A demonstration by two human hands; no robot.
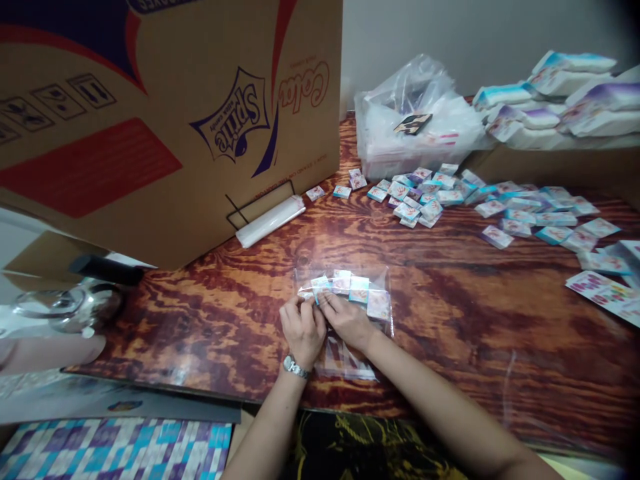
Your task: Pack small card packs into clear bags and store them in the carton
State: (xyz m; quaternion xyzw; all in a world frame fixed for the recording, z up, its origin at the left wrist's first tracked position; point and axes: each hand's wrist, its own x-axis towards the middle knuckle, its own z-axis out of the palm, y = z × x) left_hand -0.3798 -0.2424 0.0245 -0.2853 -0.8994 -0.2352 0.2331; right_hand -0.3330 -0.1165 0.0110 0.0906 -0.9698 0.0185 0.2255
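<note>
My left hand (301,328), with a watch on the wrist, and my right hand (347,320) meet at the near middle of the wooden table (450,313). Both hands have their fingers pinched on a clear plastic bag (380,280) that lies flat on the table. Inside the bag sits a row of small white and blue packets (350,288). The fingertips of both hands press at the left end of that row. More clear plastic (345,360) lies under my right wrist.
A large cardboard box (165,113) stands at the left. A white roll (270,221) lies by it. Several loose small packets (500,207) are scattered at the back right, beside a plastic bag of stock (415,127) and stacked tissue packs (560,100). A kettle (75,300) sits far left.
</note>
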